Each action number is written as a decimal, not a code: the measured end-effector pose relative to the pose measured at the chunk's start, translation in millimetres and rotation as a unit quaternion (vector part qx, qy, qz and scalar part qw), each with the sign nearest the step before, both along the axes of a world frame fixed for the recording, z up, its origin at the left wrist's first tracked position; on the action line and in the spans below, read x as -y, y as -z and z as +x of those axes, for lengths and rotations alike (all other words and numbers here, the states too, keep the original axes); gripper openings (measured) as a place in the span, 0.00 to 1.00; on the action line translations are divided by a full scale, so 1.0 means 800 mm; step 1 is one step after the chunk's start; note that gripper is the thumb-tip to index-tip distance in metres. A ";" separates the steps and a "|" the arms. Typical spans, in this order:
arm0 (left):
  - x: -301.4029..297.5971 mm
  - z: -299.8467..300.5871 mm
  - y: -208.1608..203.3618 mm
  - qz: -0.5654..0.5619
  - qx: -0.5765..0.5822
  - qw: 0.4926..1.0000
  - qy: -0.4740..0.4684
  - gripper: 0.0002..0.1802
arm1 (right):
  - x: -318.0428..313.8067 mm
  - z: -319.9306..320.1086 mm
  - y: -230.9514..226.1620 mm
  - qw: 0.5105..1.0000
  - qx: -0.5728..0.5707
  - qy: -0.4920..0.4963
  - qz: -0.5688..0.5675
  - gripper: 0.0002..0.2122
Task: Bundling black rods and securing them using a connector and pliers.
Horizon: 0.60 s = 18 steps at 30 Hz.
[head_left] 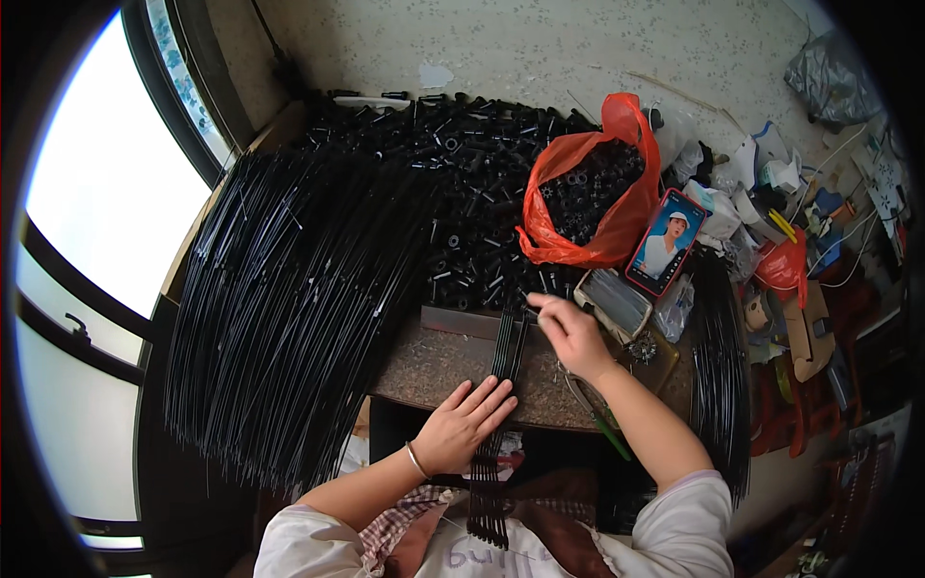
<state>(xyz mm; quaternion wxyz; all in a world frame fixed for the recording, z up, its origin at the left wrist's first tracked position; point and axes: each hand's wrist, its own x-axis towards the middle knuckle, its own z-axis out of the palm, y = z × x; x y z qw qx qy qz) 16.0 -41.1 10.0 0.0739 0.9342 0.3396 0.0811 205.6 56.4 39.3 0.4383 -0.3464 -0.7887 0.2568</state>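
Observation:
My left hand (469, 424) lies flat, fingers stretched, across a row of thin black rods (504, 347) at the table's front edge. Their near ends (487, 525) hang over my lap and look hooked. My right hand (568, 332) is closed in a pinch at the far end of one thin black rod, just right of the row. The fingertips hide part of that end. Beyond both hands spreads a heap of small black tubular parts (482, 207).
A big stack of long black rods (289, 318) covers the left side; more rods (718, 376) hang at the right. A red plastic bag (636, 226) of black parts, a phone (665, 241), a clear-lidded box (617, 303) and green-handled pliers (612, 433) surround my right hand.

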 end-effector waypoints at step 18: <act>-0.001 0.002 0.001 -0.039 0.022 0.999 0.026 0.41 | -0.001 0.015 0.019 0.936 0.213 -0.085 0.266 0.04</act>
